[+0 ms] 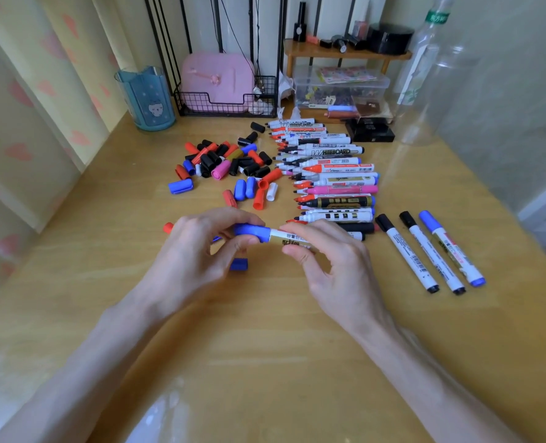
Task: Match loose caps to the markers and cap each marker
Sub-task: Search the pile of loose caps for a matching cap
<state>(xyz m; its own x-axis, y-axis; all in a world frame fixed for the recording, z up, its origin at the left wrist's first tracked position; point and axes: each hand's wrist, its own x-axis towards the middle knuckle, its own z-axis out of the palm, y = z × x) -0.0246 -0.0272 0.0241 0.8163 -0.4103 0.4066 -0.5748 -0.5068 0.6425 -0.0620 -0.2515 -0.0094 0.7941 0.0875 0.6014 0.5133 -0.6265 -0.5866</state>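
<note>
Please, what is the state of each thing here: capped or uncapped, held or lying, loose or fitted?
Held marker, gripped by right hand, blue cap on its tip.
That blue cap, pinched by left hand.
Three markers on the right, capped, lying flat.
Row of markers, uncapped.
Cap pile, loose.
Blue cup, upright.

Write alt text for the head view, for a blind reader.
Two hands hold one marker over a wooden table: the left hand grips its blue cap, the right hand its barrel. Behind lie a pile of loose caps and a row of uncapped markers; three capped markers lie to the right.
</note>
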